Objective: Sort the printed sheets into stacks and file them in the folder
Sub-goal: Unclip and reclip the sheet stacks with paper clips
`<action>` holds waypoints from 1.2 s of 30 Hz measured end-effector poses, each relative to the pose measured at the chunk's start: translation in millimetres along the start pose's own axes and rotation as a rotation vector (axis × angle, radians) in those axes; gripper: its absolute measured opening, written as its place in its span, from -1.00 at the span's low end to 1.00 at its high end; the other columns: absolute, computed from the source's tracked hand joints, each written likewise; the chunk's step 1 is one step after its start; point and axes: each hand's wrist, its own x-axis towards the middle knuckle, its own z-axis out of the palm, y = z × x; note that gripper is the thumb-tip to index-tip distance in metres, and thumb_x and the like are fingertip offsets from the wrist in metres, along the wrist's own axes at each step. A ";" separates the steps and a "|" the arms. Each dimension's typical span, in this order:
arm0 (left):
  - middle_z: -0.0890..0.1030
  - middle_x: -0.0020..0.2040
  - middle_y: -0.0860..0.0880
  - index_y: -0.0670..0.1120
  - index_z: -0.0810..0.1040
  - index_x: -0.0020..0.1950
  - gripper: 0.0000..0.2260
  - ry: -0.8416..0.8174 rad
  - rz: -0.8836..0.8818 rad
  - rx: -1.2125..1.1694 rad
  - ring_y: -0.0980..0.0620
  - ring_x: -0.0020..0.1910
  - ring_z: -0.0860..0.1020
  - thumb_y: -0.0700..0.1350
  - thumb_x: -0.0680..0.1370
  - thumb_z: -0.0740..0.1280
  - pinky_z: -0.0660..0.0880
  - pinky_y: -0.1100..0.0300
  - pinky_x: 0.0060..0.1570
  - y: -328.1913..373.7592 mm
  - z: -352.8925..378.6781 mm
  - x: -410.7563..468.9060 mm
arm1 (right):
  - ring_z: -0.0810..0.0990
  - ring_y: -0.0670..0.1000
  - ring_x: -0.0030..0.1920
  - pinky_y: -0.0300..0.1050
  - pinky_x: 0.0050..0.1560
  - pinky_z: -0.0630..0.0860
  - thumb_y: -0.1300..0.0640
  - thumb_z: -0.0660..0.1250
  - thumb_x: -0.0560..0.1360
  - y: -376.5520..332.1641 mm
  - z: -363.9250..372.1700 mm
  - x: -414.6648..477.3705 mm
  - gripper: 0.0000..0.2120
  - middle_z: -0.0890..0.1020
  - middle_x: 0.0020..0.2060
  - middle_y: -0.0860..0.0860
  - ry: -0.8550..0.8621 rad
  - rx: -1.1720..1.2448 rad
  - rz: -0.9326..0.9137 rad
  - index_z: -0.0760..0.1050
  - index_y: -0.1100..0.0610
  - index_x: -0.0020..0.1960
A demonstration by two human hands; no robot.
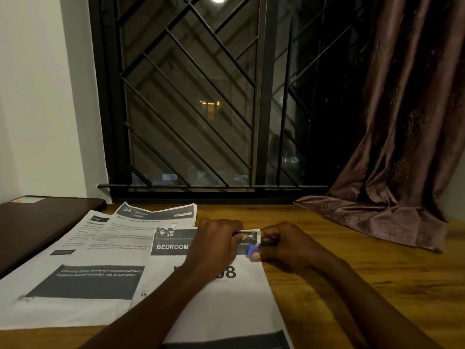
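My left grip (216,238) pinches the top corner of the BEDROOM sheets (226,306). My right grip (284,244), close against it, is curled round a small black-and-blue tool (251,249) at that same corner; stapler or clip, I cannot tell. If the sheets fan under my left grip, the fastening may bite skewed or miss one. The kitchen sheets (83,258) lie loose left of my left grip, where my forearm could drag them across the worktop (352,273).
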 end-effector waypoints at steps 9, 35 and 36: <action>0.65 -0.14 0.07 0.06 0.59 0.00 -0.62 -0.091 0.011 0.050 0.08 -0.15 0.56 0.22 0.56 0.06 0.38 0.04 0.11 4.2 -8.2 0.0 | 0.58 -0.12 -0.23 -0.31 -0.26 0.46 0.05 0.52 0.35 -2.2 8.5 3.4 -0.82 0.65 -0.25 -0.10 0.130 -0.152 -0.070 0.64 0.04 -0.07; 0.66 -0.09 0.10 0.08 0.60 0.03 -0.66 -0.325 -0.231 -0.407 0.16 -0.12 0.60 0.05 0.31 0.57 0.58 0.19 -0.14 2.5 -9.8 -5.0 | 0.58 -0.19 -0.14 -0.29 -0.14 0.51 0.05 0.49 0.38 -1.2 12.2 2.3 -0.73 0.65 -0.10 -0.13 0.001 -0.184 -0.096 0.60 0.00 0.08; 0.66 -0.05 0.13 0.11 0.60 0.07 -0.63 -0.335 -0.225 -0.435 0.19 -0.08 0.60 0.07 0.30 0.57 0.59 0.21 -0.09 2.2 -12.3 -5.4 | 0.57 -0.20 -0.12 -0.28 -0.11 0.52 0.04 0.50 0.36 -1.4 7.5 2.1 -0.71 0.65 -0.08 -0.14 -0.053 -0.182 -0.079 0.60 0.00 0.07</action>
